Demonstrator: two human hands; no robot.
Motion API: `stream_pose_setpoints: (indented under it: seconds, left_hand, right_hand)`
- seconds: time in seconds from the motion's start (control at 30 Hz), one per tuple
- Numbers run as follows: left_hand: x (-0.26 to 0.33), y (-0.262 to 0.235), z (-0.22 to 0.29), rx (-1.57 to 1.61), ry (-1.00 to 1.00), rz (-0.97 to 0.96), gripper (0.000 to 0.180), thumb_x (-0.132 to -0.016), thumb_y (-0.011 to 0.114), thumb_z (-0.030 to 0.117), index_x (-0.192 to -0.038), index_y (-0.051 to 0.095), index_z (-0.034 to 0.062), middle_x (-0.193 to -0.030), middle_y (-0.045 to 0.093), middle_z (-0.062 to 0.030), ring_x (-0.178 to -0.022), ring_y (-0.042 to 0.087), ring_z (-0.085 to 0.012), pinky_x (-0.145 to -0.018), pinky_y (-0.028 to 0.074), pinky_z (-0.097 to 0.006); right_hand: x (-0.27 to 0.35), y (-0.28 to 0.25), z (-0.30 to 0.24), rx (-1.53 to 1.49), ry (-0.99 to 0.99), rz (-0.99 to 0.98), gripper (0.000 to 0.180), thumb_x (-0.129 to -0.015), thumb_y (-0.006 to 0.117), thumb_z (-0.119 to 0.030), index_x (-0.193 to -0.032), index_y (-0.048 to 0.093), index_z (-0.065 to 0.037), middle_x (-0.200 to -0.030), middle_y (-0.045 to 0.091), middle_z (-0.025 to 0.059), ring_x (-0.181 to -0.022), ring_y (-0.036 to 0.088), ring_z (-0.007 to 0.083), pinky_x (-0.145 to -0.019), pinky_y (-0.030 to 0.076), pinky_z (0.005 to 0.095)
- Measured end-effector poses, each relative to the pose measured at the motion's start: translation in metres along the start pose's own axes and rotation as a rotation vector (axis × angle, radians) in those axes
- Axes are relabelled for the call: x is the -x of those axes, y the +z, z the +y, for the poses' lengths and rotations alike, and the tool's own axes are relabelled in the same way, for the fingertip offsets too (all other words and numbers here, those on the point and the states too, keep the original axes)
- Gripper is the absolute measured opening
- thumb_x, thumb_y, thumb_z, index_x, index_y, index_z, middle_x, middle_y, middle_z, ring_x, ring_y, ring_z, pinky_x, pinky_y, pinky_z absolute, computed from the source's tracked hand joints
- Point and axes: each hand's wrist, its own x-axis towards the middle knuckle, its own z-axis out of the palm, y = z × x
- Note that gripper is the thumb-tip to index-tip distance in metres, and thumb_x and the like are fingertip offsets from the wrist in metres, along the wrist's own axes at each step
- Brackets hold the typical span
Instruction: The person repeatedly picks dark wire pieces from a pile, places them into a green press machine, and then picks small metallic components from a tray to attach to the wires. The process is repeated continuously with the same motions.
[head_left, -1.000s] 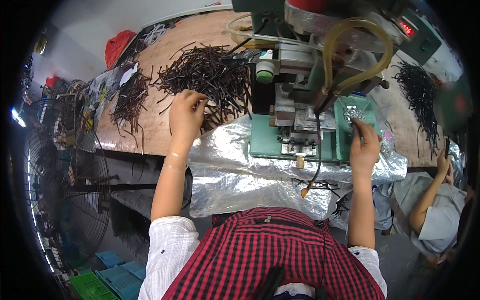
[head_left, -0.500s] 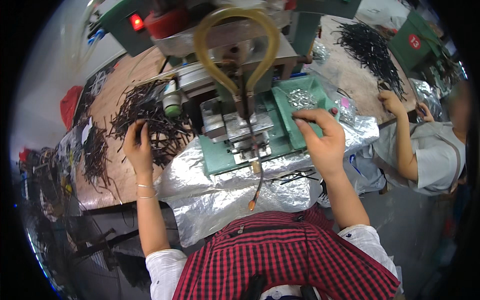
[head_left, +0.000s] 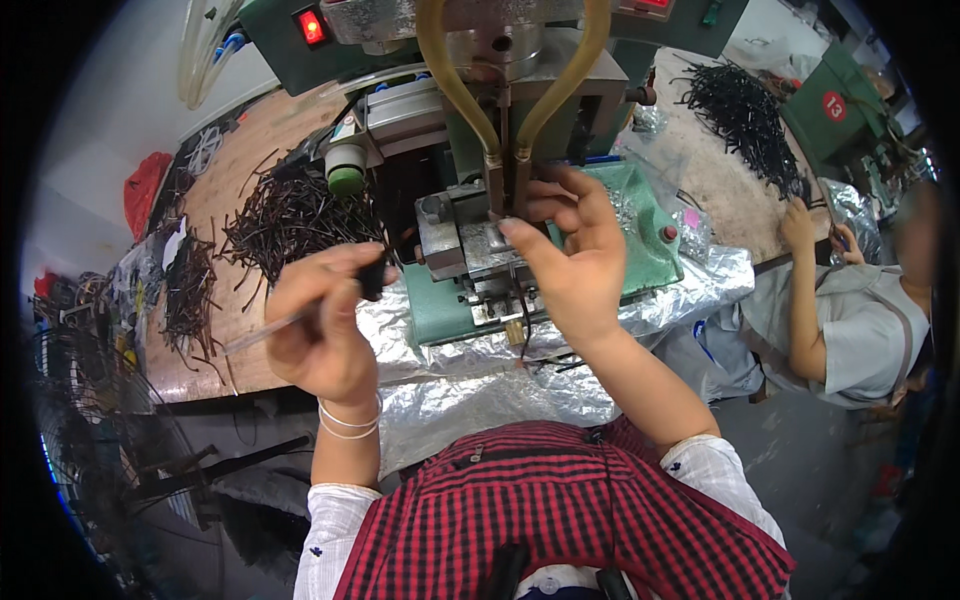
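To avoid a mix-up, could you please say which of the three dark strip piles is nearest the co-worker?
The black pile right of the machine, beside the co-worker's hand; the large pile and small pile lie left of it.

Both hands (head_left: 325, 335) (head_left: 583, 275) forward, fingers (head_left: 590, 200) half-curled

up on the person's head, as i stand watching, sits a wide fisheye, tipped down over the checked apron (head_left: 560, 490) and facing the machine (head_left: 450, 245) on the bench (head_left: 290, 115), close above the left hand (head_left: 325, 335) and right hand (head_left: 580, 270), its view rounding into black corners.
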Motion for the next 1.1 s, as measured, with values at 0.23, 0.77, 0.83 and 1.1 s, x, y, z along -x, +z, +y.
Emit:
stream_pose_setpoints:
  seconds: [0.23,0.77,0.83,1.1]
  left_hand:
    - [0.025,0.035,0.005,-0.474,0.343,-0.469,0.023,-0.079,0.088,0.014,-0.096,0.074,0.0063,-0.106,0.076,-0.0141,-0.063,0.063,-0.0148,-0.052,0.047,-0.026]
    - [0.03,0.053,-0.018,-0.412,0.397,-0.497,0.027,-0.079,0.089,0.011,-0.101,0.074,0.0063,-0.094,0.077,-0.0107,-0.059,0.064,-0.016,-0.048,0.047,-0.027]
    - [0.028,0.05,-0.016,-0.406,0.399,-0.507,0.027,-0.078,0.089,0.009,-0.101,0.073,0.0056,-0.093,0.077,-0.0117,-0.064,0.069,-0.0177,-0.05,0.05,-0.027]
    - [0.058,0.015,0.007,-0.583,0.211,-0.424,0.033,-0.08,0.084,0.01,-0.112,0.076,0.0058,-0.118,0.076,-0.0143,-0.072,0.07,-0.0191,-0.06,0.054,-0.027]
  right_hand:
    - [0.017,-0.015,-0.037,0.146,-0.022,-0.2,0.068,-0.086,0.071,0.001,-0.15,0.047,0.001,-0.132,0.067,0.0174,-0.121,0.064,0.0243,-0.109,0.047,0.0374]
    - [0.018,-0.146,0.054,0.972,-0.075,0.043,0.017,-0.079,0.078,-0.005,-0.096,0.075,-0.005,-0.095,0.07,0.0101,-0.098,0.065,0.0316,-0.09,0.051,0.0415]
    - [0.016,-0.135,0.056,1.043,-0.094,0.015,0.018,-0.075,0.082,-0.008,-0.092,0.075,-0.007,-0.093,0.069,0.0104,-0.097,0.063,0.0344,-0.089,0.05,0.044]
    - [0.019,-0.129,0.069,1.122,-0.024,0.089,0.011,-0.089,0.073,-0.007,-0.098,0.069,-0.002,-0.094,0.072,0.0132,-0.086,0.069,0.0346,-0.085,0.054,0.0414]
